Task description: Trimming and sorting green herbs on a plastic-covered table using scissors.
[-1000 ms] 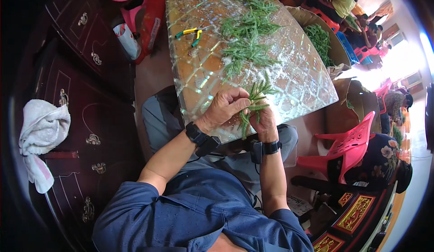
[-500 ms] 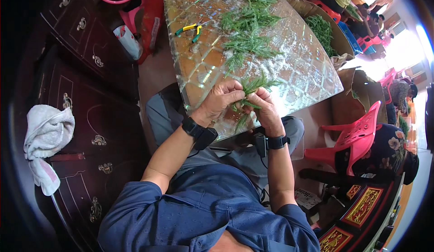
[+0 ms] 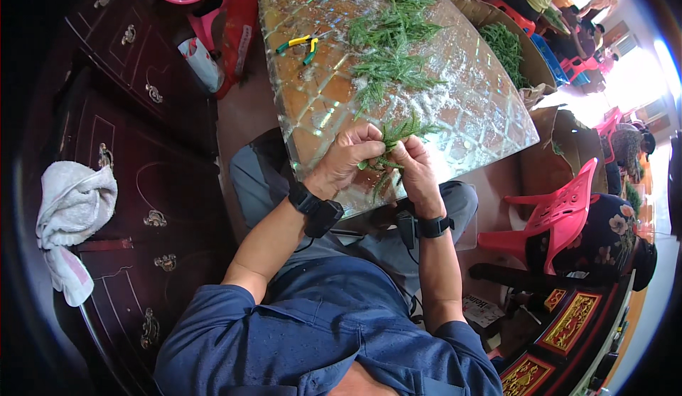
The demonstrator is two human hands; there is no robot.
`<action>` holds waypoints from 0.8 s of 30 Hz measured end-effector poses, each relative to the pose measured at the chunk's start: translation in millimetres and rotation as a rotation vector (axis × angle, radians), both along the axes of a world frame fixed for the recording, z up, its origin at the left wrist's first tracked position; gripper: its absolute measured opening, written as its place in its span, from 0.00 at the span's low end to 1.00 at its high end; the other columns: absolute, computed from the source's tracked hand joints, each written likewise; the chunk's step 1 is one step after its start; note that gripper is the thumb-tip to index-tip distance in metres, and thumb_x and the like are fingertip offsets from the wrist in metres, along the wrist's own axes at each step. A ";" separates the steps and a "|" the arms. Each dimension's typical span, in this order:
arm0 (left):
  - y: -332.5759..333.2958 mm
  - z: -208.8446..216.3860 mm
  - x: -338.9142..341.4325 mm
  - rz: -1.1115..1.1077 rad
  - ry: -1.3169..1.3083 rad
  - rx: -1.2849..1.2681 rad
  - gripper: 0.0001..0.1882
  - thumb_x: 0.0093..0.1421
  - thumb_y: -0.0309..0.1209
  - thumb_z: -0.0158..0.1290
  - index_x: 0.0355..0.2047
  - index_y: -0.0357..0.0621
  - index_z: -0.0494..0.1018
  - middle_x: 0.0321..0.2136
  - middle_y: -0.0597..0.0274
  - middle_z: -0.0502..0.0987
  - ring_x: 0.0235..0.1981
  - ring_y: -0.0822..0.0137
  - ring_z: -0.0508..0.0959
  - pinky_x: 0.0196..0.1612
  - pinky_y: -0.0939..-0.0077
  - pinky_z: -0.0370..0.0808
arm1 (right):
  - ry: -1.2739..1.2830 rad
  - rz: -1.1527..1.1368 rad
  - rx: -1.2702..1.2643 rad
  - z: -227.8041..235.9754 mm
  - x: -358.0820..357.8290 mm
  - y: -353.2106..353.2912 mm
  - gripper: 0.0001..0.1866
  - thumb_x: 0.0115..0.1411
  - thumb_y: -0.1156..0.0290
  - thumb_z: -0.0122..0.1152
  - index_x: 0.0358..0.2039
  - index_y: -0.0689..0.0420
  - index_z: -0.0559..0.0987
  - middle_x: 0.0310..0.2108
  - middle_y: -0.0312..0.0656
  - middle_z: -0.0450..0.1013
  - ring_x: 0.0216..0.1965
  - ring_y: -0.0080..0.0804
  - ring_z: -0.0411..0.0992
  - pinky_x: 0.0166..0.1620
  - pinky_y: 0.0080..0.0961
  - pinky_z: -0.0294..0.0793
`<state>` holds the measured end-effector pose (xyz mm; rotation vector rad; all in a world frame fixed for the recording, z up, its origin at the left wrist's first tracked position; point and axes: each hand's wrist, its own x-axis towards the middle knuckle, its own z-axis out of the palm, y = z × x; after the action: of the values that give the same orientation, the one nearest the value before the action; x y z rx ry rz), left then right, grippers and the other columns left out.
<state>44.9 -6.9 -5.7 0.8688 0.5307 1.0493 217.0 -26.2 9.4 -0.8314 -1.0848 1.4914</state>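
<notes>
Over the near edge of the glass-covered table (image 3: 312, 122), both my hands pinch one green artificial-looking pine sprig (image 3: 405, 127). My left hand (image 3: 349, 156) has thumb and index finger closed on the sprig's middle. From the other side, my right hand (image 3: 417, 166) grips it with bent fingers. Needled tips stick out above and below the fingers; the stem between them is mostly hidden. Beyond the hands, a row of similar green sprigs (image 3: 394, 34) lies up the table amid white powdery bits (image 3: 426, 101). Pliers (image 3: 298, 44) with yellow and green handles rest to their left.
Dark wooden drawers (image 3: 153, 183) line the left, with a white towel (image 3: 77, 204) hanging there. A pink plastic chair (image 3: 550, 211) stands at right. Beyond the table's right edge is a cardboard box (image 3: 543, 69) of green sprigs. Other people sit at the far right.
Both hands stay at nearly the same spot. The fingers have shifted slightly on the sprig, and its lower tips have turned a little.
</notes>
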 end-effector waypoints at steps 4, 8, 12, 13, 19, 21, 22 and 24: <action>-1.8 -3.4 -1.8 0.048 0.050 0.053 0.03 0.60 0.26 0.56 0.35 0.45 0.73 0.30 0.74 0.75 0.29 0.81 0.71 0.34 0.85 0.69 | -0.165 -0.021 0.062 8.6 -4.5 -5.8 0.11 0.69 0.64 0.58 0.35 0.59 0.77 0.30 0.28 0.73 0.31 0.14 0.66 0.35 0.15 0.66; -5.8 -1.4 -4.1 0.055 0.119 0.076 0.04 0.61 0.26 0.56 0.35 0.45 0.73 0.30 0.74 0.74 0.30 0.82 0.71 0.36 0.85 0.69 | -0.161 -0.083 0.038 1.1 -4.2 -4.1 0.14 0.68 0.62 0.58 0.30 0.58 0.76 0.26 0.29 0.72 0.28 0.13 0.65 0.32 0.16 0.64; -11.9 4.7 3.2 0.147 0.152 0.076 0.03 0.61 0.26 0.56 0.35 0.44 0.73 0.31 0.74 0.73 0.31 0.82 0.71 0.38 0.84 0.69 | -0.174 -0.182 -0.048 -4.3 -12.1 -3.5 0.18 0.68 0.59 0.59 0.24 0.57 0.75 0.21 0.28 0.70 0.24 0.13 0.63 0.28 0.16 0.61; -11.3 3.8 5.1 0.144 0.154 0.076 0.03 0.61 0.26 0.56 0.35 0.44 0.73 0.31 0.74 0.73 0.31 0.82 0.71 0.38 0.84 0.69 | -0.171 -0.185 -0.049 -5.1 -11.2 -2.8 0.18 0.68 0.59 0.59 0.24 0.57 0.75 0.21 0.28 0.70 0.24 0.13 0.63 0.28 0.16 0.61; -5.8 -8.4 2.7 0.132 0.016 0.091 0.03 0.63 0.26 0.54 0.36 0.42 0.72 0.32 0.72 0.74 0.33 0.80 0.72 0.40 0.82 0.70 | -0.228 -0.220 0.014 -8.4 -13.9 0.0 0.20 0.67 0.59 0.61 0.21 0.57 0.74 0.17 0.27 0.67 0.21 0.12 0.60 0.23 0.16 0.58; -4.7 -7.0 2.9 0.125 0.011 0.100 0.03 0.64 0.26 0.54 0.36 0.42 0.72 0.33 0.71 0.75 0.33 0.80 0.73 0.40 0.82 0.71 | -0.226 -0.220 0.027 -8.5 -12.9 1.3 0.20 0.67 0.60 0.61 0.21 0.57 0.74 0.17 0.27 0.67 0.20 0.12 0.60 0.23 0.16 0.58; -5.2 -6.4 3.9 0.124 -0.015 0.061 0.02 0.64 0.26 0.54 0.36 0.42 0.72 0.33 0.70 0.75 0.33 0.80 0.73 0.40 0.82 0.71 | -0.239 -0.212 0.027 -8.4 -12.6 1.7 0.20 0.67 0.60 0.61 0.21 0.57 0.74 0.17 0.27 0.67 0.21 0.12 0.60 0.23 0.16 0.58; -6.9 -3.2 5.2 0.119 -0.065 -0.016 0.02 0.64 0.25 0.53 0.36 0.42 0.72 0.33 0.69 0.75 0.33 0.79 0.74 0.40 0.81 0.72 | -0.266 -0.199 0.027 -8.6 -11.6 2.3 0.19 0.67 0.61 0.61 0.21 0.57 0.74 0.17 0.27 0.67 0.21 0.12 0.60 0.23 0.16 0.58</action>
<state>50.1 -13.7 -8.9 0.7940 0.5410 1.1761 205.3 -23.9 0.8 -1.1079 -1.1761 1.2212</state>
